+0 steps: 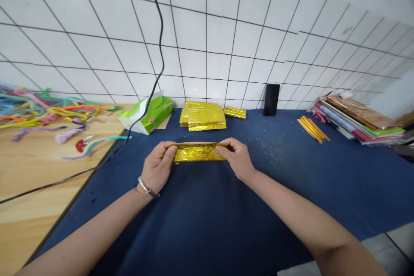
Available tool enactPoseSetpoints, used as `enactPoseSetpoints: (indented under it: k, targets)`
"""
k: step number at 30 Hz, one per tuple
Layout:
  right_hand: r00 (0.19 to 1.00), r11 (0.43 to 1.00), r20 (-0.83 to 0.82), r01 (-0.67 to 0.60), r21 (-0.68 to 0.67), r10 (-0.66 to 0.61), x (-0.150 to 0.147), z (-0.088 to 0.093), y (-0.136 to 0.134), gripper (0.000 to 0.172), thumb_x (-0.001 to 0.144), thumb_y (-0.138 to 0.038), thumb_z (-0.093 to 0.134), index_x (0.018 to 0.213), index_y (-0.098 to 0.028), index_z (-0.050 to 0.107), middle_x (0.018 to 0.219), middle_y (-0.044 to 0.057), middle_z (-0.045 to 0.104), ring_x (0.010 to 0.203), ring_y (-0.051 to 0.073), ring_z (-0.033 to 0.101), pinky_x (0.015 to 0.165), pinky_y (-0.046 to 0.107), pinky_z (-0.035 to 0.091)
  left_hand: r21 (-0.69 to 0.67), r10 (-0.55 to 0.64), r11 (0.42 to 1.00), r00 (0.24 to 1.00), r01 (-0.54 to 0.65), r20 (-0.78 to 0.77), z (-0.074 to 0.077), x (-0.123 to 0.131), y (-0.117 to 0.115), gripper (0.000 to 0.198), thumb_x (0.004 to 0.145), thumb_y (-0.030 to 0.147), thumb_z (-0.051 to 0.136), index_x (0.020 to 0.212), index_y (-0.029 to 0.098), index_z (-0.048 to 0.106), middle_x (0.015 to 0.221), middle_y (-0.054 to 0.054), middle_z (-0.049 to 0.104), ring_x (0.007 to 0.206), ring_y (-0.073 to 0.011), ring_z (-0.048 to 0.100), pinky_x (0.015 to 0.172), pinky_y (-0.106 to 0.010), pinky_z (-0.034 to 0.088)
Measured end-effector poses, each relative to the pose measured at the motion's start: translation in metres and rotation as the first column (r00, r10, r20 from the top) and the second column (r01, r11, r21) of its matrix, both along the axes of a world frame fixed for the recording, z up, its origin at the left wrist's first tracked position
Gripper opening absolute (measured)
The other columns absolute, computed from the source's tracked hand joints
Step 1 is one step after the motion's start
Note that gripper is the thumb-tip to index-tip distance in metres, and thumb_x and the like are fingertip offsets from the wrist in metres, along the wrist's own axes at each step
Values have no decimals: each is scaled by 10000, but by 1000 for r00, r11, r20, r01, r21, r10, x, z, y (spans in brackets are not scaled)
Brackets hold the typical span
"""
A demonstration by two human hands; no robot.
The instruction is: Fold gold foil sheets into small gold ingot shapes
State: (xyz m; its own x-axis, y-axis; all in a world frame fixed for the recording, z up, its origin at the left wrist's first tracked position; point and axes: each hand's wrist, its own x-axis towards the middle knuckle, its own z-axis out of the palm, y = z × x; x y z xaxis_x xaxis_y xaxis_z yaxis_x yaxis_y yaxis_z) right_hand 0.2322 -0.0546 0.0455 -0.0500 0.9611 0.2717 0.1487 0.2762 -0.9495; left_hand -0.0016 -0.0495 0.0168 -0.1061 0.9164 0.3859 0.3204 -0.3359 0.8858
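White tiles (220, 30) rise along the far side of a dark blue cloth (207, 224). Centered above it, a gold foil strip (199, 153) is stretched between two pinching hands: the left hand (158, 164) grips its left end, the right hand (237, 158) its right. Beyond lies a gold foil stack (207, 116), near a green tissue pack (158, 112).

I can read no word, brand, number or sign from where I am. The green packet (158, 112) on my left bears printed marks, too blurred for me to make out; on the stacked books (354, 121) to my right, any lettering is too small to tell.
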Motion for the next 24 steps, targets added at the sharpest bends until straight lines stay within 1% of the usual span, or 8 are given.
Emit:
enactPoseSetpoints:
  k: [3,7,11,14,17,19,21,24]
  targets:
    - [995,992,99,11,125,-23,-1,6,-5,135,781,-338,616,804,-208,640,781,-4,597,724,120,541,682,263,438,-45,-1,999,998,4,64,-4,0,3,255,845,417,510,929,183,568,686,24,526,558,-99,498,542,-217,430]
    - [990,968,137,1,251,-36,-4,13,-11,59,788,-268,610,793,-216,638,790,-4,585,726,113,544,669,256,439,-81,-12,996,991,23,131,-5,-1,6,284,823,440,529,920,176,567,701,17,536,570,-100,503,552,-219,449]
    - [988,962,151,-9,272,-33,-5,13,-14,49,783,-259,612,785,-216,635,790,-5,582,728,112,545,659,252,440,-104,-11,994,979,33,205,-6,1,7,298,798,449,554,918,176,567,722,12,541,577,-95,490,539,-207,439]
    - [985,980,171,-13,200,-22,-4,8,-12,93,791,-295,593,814,-214,632,801,-6,601,734,114,549,672,252,442,-139,-15,990,985,38,169,-8,-1,8,285,816,441,526,923,182,571,655,25,513,531,-89,445,491,-193,391]
    - [977,996,213,-16,84,-3,-1,-3,-5,149,808,-314,546,858,-202,629,789,-9,617,712,114,550,661,244,437,-187,-14,982,1000,10,-18,-10,-6,11,301,838,453,473,915,184,585,605,30,508,507,-98,429,474,-197,362]
    - [958,1000,287,-5,24,-2,1,-12,2,151,801,-302,530,847,-196,627,772,-13,621,691,113,552,647,239,428,-170,2,985,977,-40,-213,-11,-12,15,324,839,470,451,886,183,595,679,11,575,582,-118,496,531,-208,392]
    - [917,1000,398,-4,-9,7,1,-21,8,132,788,-285,524,813,-199,621,743,-19,620,674,114,555,636,236,415,-169,-13,983,903,-66,-429,-10,-18,18,345,849,491,418,863,195,596,699,8,602,618,-133,533,564,-218,395]
    - [814,1000,580,-30,0,25,-1,-30,13,106,783,-262,518,796,-217,613,742,-23,622,674,117,551,623,233,391,-165,-43,982,746,-90,-664,-9,-25,21,355,871,497,372,920,228,598,727,-3,634,638,-152,579,587,-233,390]
